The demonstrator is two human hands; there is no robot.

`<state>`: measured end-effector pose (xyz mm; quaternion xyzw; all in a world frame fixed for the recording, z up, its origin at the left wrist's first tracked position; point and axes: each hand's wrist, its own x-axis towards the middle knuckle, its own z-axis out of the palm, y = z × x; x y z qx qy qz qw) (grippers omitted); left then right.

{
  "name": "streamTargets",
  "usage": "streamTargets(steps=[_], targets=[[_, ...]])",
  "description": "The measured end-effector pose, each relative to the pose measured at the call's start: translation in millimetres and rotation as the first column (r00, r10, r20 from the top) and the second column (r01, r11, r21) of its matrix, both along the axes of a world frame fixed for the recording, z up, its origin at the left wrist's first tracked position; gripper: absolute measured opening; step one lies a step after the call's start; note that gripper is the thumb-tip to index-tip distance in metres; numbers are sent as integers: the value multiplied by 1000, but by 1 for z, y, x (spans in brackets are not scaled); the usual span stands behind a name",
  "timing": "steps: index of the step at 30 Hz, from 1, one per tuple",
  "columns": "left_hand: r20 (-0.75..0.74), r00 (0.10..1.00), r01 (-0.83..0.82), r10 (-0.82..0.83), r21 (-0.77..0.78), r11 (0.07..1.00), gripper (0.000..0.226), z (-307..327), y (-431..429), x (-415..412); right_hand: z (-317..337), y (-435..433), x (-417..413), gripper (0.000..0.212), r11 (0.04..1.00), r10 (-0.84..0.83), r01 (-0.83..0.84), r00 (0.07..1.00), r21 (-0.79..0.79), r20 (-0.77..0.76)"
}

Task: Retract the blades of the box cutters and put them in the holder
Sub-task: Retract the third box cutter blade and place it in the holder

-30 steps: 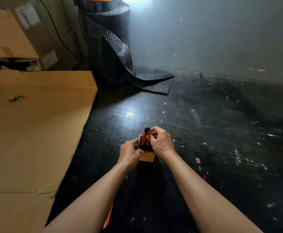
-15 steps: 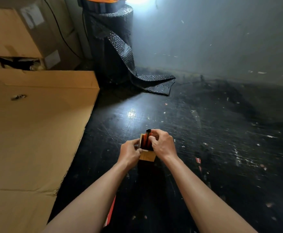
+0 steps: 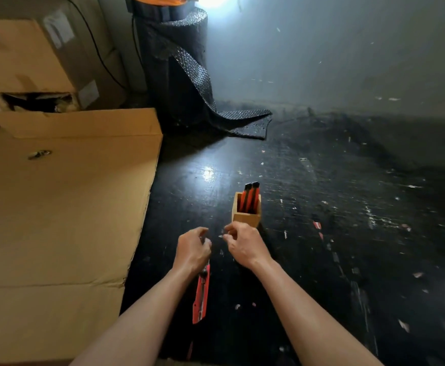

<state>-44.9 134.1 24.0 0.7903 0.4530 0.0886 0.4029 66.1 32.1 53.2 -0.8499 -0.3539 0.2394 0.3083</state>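
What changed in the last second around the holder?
Both hands let go of the holder and drew back toward the person: the left hand now hovers over the red cutter on the floor, the right hand is empty beside it. The holder stayed upright in place with the cutters in it.

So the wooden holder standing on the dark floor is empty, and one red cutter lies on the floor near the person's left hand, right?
Not quite. The head view shows the wooden holder is not empty: red cutters in the holder stand upright in it. The rest holds: one red cutter lies on the dark floor near the left hand.
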Motion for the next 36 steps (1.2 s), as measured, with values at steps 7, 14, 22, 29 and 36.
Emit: streamTargets(steps=[7,14,22,29,36], targets=[[-161,987,-34,19,-93,995,43,-29,-14,-49,-42,-17,-48,41,959,2,-56,981,-277,-194],[-109,994,-48,22,-235,971,30,-54,-33,-64,-69,-30,-81,19,968,-36,-52,939,-245,-342],[26,990,-120,140,-376,919,37,-52,-36,-64,-65,-36,-82,21,985,-158,123,915,-118,-371],[269,950,-20,159,-456,890,35,-6,-24,-36,-20,-35,-47,26,979,-144,189,908,77,-394],[441,893,169,84,-504,847,40,61,-19,6,33,-41,4,30,944,-92,198,927,265,-364]])
